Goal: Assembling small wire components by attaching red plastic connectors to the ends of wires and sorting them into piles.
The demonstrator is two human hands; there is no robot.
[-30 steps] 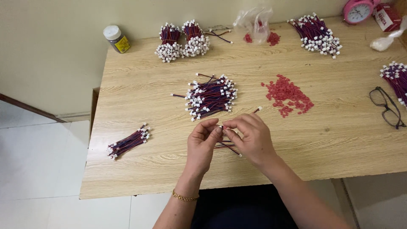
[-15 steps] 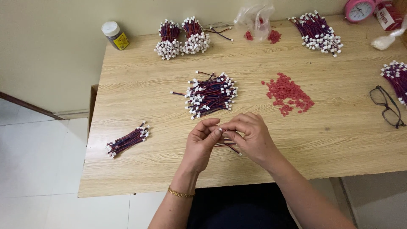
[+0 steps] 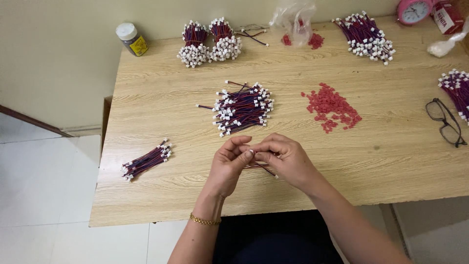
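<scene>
1. The desk [image 3: 161, 195] is a light wood-grain top set against a pale wall, and it carries everything below.
2. The left hand [image 3: 228, 165] is over the near middle of the desk, fingers curled and pinched on one end of a short wire lead [image 3: 264, 168]. A gold bracelet [image 3: 205, 221] sits on its wrist.
3. The right hand [image 3: 288, 159] meets the left fingertip to fingertip and is closed on the same wire lead. The lead's free end pokes out below the two hands, just above the desk top, ending in a small white tip.
4. A loose pile of wire leads [image 3: 243, 107] with white plug ends lies just beyond the hands, toward the middle of the desk.
5. A heap of small red caps [image 3: 332, 107] lies to the right of that pile, apart from it.
6. Two tied bundles of leads [image 3: 210, 43] stand near the far edge, and another spread of leads [image 3: 366, 36] lies farther right along the same edge.
7. A small bunch of leads [image 3: 146, 160] lies well apart to the left of the hands, near the desk's left edge.
8. A pair of glasses [image 3: 445, 122] lies at the right, beside more leads [image 3: 457, 88].
9. A small jar [image 3: 131, 39] with a white lid stands at the far left corner.
</scene>
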